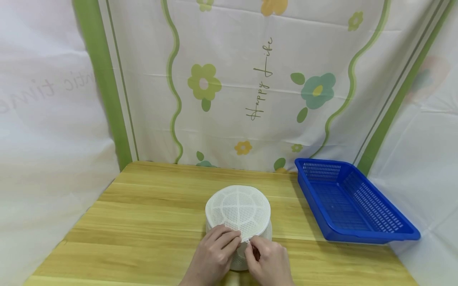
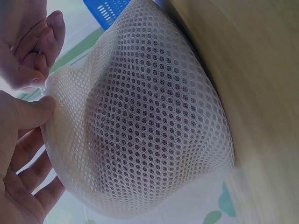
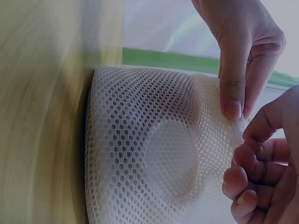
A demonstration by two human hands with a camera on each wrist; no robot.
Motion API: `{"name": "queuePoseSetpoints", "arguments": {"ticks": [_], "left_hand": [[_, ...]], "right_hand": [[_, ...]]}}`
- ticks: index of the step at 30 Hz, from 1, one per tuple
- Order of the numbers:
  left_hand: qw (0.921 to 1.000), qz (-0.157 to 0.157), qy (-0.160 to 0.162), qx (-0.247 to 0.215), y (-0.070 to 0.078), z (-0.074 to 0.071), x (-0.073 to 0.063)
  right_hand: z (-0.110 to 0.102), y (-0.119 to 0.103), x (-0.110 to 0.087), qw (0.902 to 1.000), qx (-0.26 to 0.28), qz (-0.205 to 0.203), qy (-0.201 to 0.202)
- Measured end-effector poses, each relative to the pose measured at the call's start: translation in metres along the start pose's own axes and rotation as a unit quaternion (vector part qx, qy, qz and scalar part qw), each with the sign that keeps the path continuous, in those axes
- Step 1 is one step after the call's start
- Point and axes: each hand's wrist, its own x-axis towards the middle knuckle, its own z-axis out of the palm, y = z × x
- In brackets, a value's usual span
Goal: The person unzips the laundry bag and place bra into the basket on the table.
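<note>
Head view is taking in a yellowish wood-grained table (image 1: 143, 222), its boards running from side to side, and a white mesh bag (image 1: 237, 210) is standing upright on it near the middle. Taking the bag as the clock's centre, I am seeing the left hand (image 1: 214, 254) working at 7 o'clock on the round top rim, thumb and fingers pinching the edge; the right hand (image 1: 270, 260) is working at 5 o'clock, its thumb and forefinger pinching a small white tab (image 1: 248, 241) while the other fingers are curling inward. The mesh is looking dark within, and I cannot tell whether anything is inside. Between 2 and 3 o'clock, well apart from the bag, a blue plastic basket (image 1: 372, 237) with slotted walls is sitting along the table's side. At 12 o'clock a white patterned cloth (image 1: 229, 47) is hanging behind the table, "Happy Life" lettering (image 1: 260, 93) running sideways up it, with a yellow-green flower (image 1: 207, 75) showing towards 11 and a blue-green flower (image 1: 316, 101) towards 1. Paler white cloth is closing off the room at 9 and 3 o'clock, faint mirrored lettering (image 1: 46, 87) showing on the 9 o'clock side.
</note>
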Motion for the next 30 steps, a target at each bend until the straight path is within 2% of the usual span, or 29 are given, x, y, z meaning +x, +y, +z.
{"name": "queuePoseSetpoints", "arguments": {"ticks": [10, 16, 30], "left_hand": [[1.0, -0.006, 0.003, 0.0, 0.001, -0.0009, 0.0005], [0.9998, 0.01, 0.017, -0.007, 0.0005, -0.001, 0.0021], [0.9999, 0.012, 0.001, 0.012, 0.001, -0.0017, 0.0011]], "right_hand": [[0.0018, 0.0021, -0.0018, 0.9994, 0.018, -0.014, -0.027], [0.001, -0.0011, -0.0006, 0.9972, 0.051, -0.012, -0.052], [0.0031, -0.0017, -0.0009, 0.9997, 0.015, -0.009, -0.014]]}}
